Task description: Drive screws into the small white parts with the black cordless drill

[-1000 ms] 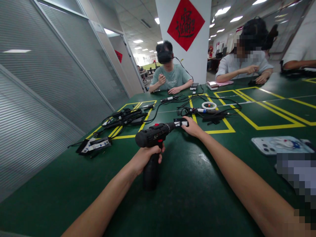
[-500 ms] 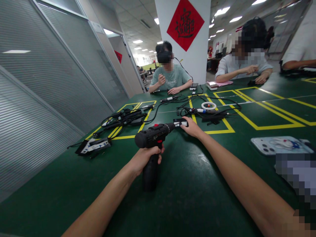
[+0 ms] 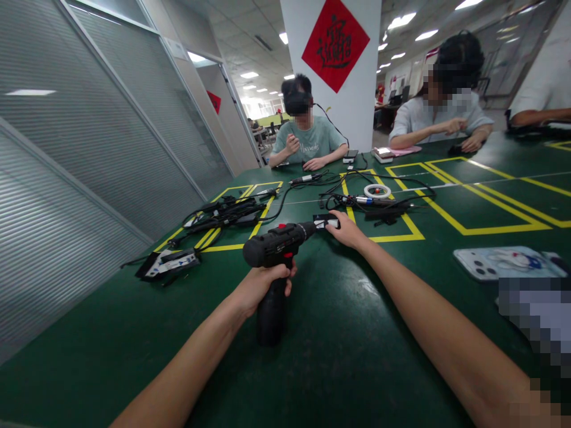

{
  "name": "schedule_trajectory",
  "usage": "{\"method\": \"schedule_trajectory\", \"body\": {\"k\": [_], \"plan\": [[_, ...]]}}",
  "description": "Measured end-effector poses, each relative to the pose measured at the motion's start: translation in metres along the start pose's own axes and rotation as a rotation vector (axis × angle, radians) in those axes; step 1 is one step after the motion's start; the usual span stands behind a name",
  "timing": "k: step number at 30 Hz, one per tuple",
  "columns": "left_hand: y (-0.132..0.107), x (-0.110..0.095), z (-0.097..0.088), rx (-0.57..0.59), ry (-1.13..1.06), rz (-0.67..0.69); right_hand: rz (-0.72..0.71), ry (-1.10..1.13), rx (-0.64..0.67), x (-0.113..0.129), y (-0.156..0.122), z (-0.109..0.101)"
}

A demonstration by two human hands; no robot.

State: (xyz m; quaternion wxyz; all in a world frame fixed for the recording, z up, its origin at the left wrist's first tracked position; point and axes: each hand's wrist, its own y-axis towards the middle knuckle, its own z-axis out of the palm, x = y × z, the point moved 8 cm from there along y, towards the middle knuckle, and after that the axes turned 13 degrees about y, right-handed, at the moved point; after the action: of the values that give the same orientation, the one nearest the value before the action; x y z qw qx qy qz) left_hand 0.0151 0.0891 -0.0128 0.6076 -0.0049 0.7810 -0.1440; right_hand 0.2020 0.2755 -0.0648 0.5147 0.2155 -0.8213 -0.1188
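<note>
My left hand (image 3: 270, 285) is closed round the grip of a black cordless drill (image 3: 279, 245) with red buttons. The drill points away from me and to the right, its lower end close to the green table top. At its chuck end is a small black and white box-like piece (image 3: 325, 222), which my right hand (image 3: 344, 229) grips from the right side. Whether a bit touches that piece cannot be made out. My right fingers partly cover the piece.
Tangled black cables (image 3: 227, 213) lie at left, near a black and white device (image 3: 167, 264). Beyond my right hand are a white tape ring (image 3: 377, 191) and pen-like tools (image 3: 368, 201). A phone (image 3: 508, 263) lies at right. Two people (image 3: 307, 137) sit across the green table (image 3: 357, 356).
</note>
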Motion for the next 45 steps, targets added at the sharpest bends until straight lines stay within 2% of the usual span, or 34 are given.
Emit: {"method": "schedule_trajectory", "body": {"k": [45], "plan": [[0.0012, 0.0018, 0.0004, 0.025, 0.032, 0.016, 0.001, -0.01, 0.002, 0.0022, -0.001, -0.0011]]}}
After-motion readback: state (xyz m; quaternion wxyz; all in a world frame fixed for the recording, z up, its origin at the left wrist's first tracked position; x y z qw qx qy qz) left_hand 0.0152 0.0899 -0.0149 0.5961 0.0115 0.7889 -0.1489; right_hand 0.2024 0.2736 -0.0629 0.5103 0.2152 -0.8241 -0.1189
